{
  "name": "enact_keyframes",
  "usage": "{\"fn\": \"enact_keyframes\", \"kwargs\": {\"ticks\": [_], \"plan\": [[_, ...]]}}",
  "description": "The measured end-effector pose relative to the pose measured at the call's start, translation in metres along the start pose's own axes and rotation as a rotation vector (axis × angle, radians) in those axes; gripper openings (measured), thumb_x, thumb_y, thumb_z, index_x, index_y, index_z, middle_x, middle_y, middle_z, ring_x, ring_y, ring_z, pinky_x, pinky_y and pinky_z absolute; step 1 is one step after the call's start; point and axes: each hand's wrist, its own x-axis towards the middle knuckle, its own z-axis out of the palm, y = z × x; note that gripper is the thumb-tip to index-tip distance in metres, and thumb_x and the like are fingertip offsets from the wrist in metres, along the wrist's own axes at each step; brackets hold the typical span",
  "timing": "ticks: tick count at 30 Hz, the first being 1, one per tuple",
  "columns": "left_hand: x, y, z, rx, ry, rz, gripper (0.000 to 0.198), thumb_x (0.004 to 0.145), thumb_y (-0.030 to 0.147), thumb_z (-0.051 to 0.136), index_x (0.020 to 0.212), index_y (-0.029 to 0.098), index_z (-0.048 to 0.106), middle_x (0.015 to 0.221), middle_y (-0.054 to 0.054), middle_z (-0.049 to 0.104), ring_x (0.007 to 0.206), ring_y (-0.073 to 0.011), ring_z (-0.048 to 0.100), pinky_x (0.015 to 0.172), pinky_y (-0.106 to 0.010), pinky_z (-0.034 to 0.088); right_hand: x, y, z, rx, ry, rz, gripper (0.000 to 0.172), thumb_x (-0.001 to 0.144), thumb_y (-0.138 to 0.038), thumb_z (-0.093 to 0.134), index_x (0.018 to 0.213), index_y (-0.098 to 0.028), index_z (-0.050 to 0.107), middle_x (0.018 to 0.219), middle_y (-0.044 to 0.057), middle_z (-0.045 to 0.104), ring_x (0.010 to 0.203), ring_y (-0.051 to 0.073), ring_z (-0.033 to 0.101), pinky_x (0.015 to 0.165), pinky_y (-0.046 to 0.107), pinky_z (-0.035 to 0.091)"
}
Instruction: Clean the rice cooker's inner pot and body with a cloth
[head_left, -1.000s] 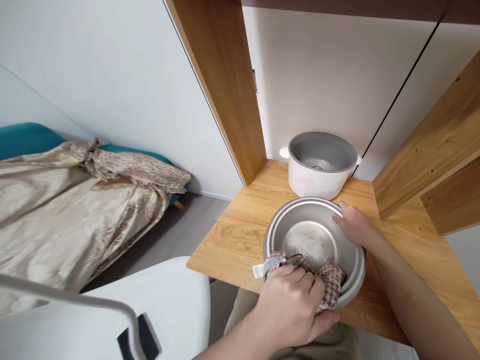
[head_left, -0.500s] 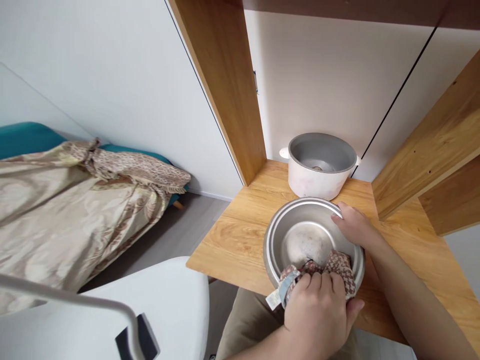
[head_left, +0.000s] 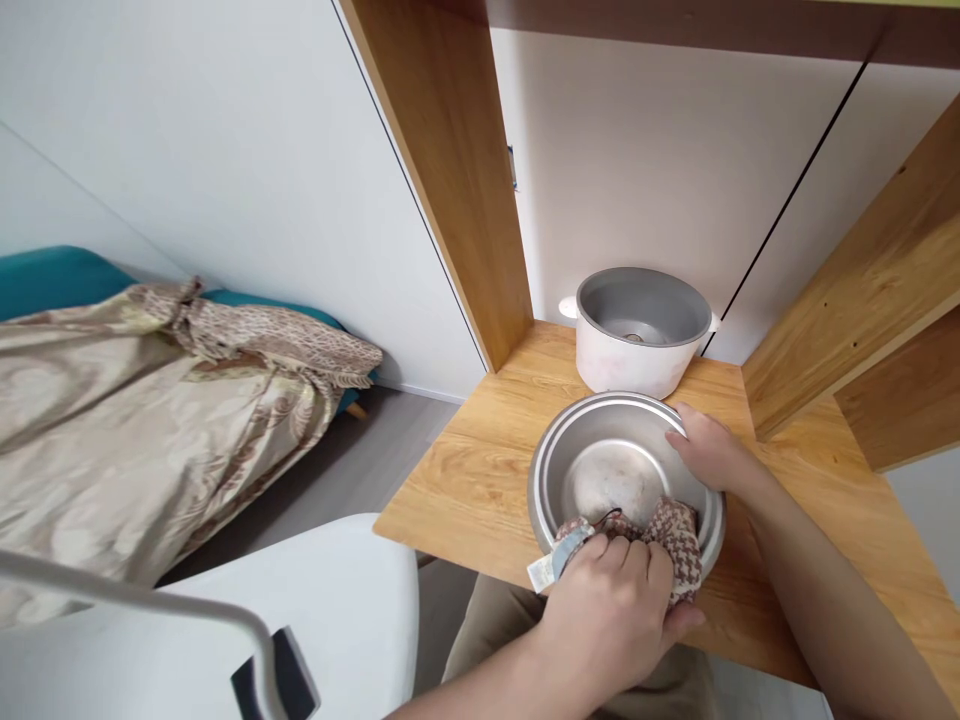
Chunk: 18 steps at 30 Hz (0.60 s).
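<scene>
A round metal bowl (head_left: 600, 460) sits on the wooden shelf (head_left: 480, 470) in front of me. My left hand (head_left: 611, 625) is closed on a brown-and-white patterned cloth (head_left: 679, 535) and presses it against the bowl's near inner wall. A white tag hangs from the cloth over the rim. On the far right of the rim my right hand (head_left: 712, 455) grips the bowl, fingers curled over the edge.
A white cooker body with a grey inside (head_left: 641, 330) stands behind the bowl against the wall. Wooden uprights (head_left: 450, 170) flank the shelf. To the left lie a beige patterned blanket (head_left: 150, 400) on a teal seat and a white chair (head_left: 247, 620).
My left hand with the cloth slid right along the bowl's near wall, then back a little to the left. The right hand has stayed on the rim.
</scene>
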Motion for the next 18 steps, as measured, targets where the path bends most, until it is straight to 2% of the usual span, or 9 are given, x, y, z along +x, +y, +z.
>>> {"fn": "enact_keyframes", "kwargs": {"ticks": [6, 9, 12, 18], "plan": [[-0.003, -0.030, -0.013, -0.064, -0.016, 0.140, 0.042, 0.088, 0.060, 0.067, 0.075, 0.022, 0.054, 0.066, 0.003, 0.062, 0.060, -0.0173, 0.059, 0.060, -0.036, 0.034, 0.000, -0.001, -0.001, -0.011, -0.014, 0.000, 0.013, 0.101, -0.028, 0.043, 0.106, -0.021, 0.053, 0.106, 0.012, 0.072, 0.099, 0.026, 0.066, 0.077, 0.031, 0.039], [-0.003, -0.034, -0.015, -0.062, -0.024, 0.149, 0.040, 0.088, 0.058, 0.066, 0.075, 0.022, 0.055, 0.066, 0.003, 0.062, 0.059, -0.0172, 0.059, 0.060, -0.037, 0.033, -0.001, -0.002, -0.001, -0.019, -0.018, 0.024, 0.013, 0.101, -0.029, 0.043, 0.106, -0.021, 0.053, 0.105, 0.012, 0.072, 0.098, 0.027, 0.067, 0.076, 0.031, 0.039], [-0.002, -0.027, -0.012, -0.052, -0.019, 0.104, 0.039, 0.086, 0.057, 0.067, 0.073, 0.023, 0.055, 0.064, 0.002, 0.062, 0.058, -0.0176, 0.058, 0.059, -0.037, 0.033, -0.001, -0.005, 0.000, -0.036, -0.015, 0.060, 0.015, 0.102, -0.029, 0.043, 0.107, -0.020, 0.053, 0.106, 0.014, 0.072, 0.099, 0.028, 0.067, 0.074, 0.032, 0.038], [0.000, 0.005, -0.003, 0.006, 0.027, -0.062, 0.040, 0.078, 0.058, 0.072, 0.071, 0.023, 0.055, 0.061, 0.001, 0.060, 0.054, -0.0192, 0.055, 0.058, -0.038, 0.035, 0.001, -0.009, 0.002, -0.061, -0.031, 0.082, 0.018, 0.102, -0.031, 0.045, 0.114, -0.020, 0.054, 0.109, 0.015, 0.072, 0.101, 0.029, 0.067, 0.072, 0.032, 0.036]]}}
